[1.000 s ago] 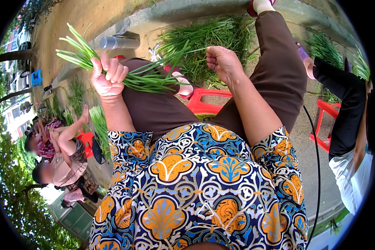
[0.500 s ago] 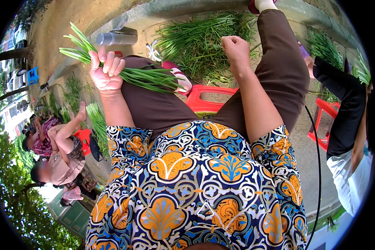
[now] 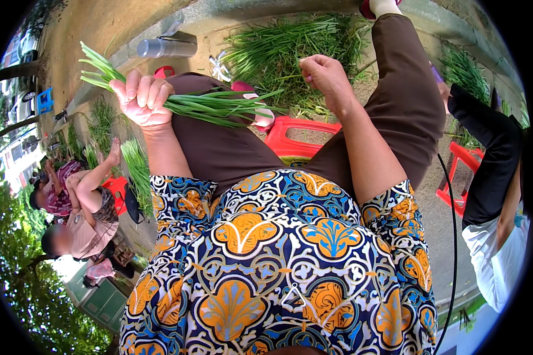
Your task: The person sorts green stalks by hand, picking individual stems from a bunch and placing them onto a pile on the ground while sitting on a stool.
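Observation:
A bunch of long green chives [image 3: 213,107] is in my left hand [image 3: 141,99], whose fingers are wrapped round it above my left thigh. The pale stem ends stick out at the left of my fist, and the leaves trail right across my knee. My right hand [image 3: 330,84] is closed, thumb against fingers, over the right part of a large heap of chives [image 3: 287,44] on the ground. Whatever it pinches, if anything, is too small to make out. Loose trimmings lie at the near side of the heap.
A red plastic stool [image 3: 287,131] shows between my legs. Left of the heap are a grey flask [image 3: 166,48] and a white ribbon-like tangle [image 3: 220,66]. Other people sit at left and right, with more chives [image 3: 137,168] beside them. A black cable [image 3: 453,236] hangs at right.
My left hand has shifted slightly left and turned, its fingers curled tighter round the chives. My right hand has moved a little left and rotated, staying closed.

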A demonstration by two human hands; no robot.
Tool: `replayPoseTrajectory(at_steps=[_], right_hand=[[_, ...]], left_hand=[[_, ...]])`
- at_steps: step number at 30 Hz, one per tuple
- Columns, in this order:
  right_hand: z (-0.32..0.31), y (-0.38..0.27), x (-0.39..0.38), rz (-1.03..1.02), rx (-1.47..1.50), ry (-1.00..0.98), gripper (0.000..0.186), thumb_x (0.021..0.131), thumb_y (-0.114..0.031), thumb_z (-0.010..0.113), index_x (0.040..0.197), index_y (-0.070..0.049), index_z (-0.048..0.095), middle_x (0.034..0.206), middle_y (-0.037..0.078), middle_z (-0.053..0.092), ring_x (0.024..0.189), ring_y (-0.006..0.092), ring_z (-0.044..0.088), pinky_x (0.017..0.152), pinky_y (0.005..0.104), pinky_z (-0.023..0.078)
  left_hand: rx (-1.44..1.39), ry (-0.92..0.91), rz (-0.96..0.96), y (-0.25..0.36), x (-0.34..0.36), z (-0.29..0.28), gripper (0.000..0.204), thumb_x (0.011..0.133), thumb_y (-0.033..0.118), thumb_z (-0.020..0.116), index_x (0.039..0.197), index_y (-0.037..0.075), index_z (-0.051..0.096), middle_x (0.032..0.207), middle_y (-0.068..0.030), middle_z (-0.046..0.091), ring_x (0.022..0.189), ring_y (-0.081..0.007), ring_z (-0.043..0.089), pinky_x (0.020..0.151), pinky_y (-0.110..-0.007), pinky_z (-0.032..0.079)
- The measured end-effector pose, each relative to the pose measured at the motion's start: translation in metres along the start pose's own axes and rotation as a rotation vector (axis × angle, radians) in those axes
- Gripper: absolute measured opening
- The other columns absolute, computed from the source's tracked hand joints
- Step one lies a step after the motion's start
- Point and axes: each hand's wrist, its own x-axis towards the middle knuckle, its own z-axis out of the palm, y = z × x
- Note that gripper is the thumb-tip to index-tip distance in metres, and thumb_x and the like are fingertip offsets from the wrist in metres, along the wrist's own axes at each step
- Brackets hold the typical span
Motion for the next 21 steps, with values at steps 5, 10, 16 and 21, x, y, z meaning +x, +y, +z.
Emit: replayPoseTrajectory(at_steps=[5,10,16,21], right_hand=[[0.002,0.002,0.001,-0.040,-0.111,-0.072,0.016,0.084,-0.017,0.055,0.075,-0.005,0.058,0.065,-0.002,0.052,0.055,0.0052,0.043,0.051,0.0204,0.036],[0.004,0.010,0.003,-0.154,-0.203,-0.041,0.014,0.079,-0.014,0.057,0.077,-0.002,0.065,0.063,0.003,0.058,0.059,0.0092,0.052,0.055,0.0253,0.041],[0.005,0.011,0.001,-0.125,-0.335,-0.089,0.030,0.074,-0.002,0.055,0.101,-0.009,0.067,0.075,0.008,0.062,0.064,0.0127,0.055,0.061,0.0278,0.045],[0.003,0.005,-0.006,-0.192,-0.517,-0.152,0.035,0.072,-0.004,0.056,0.105,-0.010,0.065,0.087,0.012,0.066,0.079,0.0185,0.062,0.073,0.0296,0.048]], left_hand=[[-0.042,-0.149,0.015,-0.001,0.002,0.001,0.038,0.084,0.043,0.059,0.066,0.010,0.052,0.046,0.0032,0.037,0.034,-0.0071,0.030,0.040,-0.022,0.033],[-0.088,-0.190,0.005,-0.002,0.002,-0.001,0.036,0.082,0.040,0.063,0.065,0.010,0.053,0.042,0.0051,0.034,0.031,-0.0043,0.029,0.035,-0.020,0.031],[-0.072,-0.182,-0.011,-0.002,0.003,0.001,0.036,0.081,0.041,0.063,0.066,0.010,0.053,0.043,0.0048,0.035,0.030,-0.0041,0.030,0.035,-0.019,0.031],[-0.032,-0.130,-0.014,-0.001,0.003,0.001,0.037,0.088,0.040,0.053,0.069,0.009,0.052,0.048,0.0016,0.039,0.037,-0.0080,0.035,0.042,-0.022,0.036]])
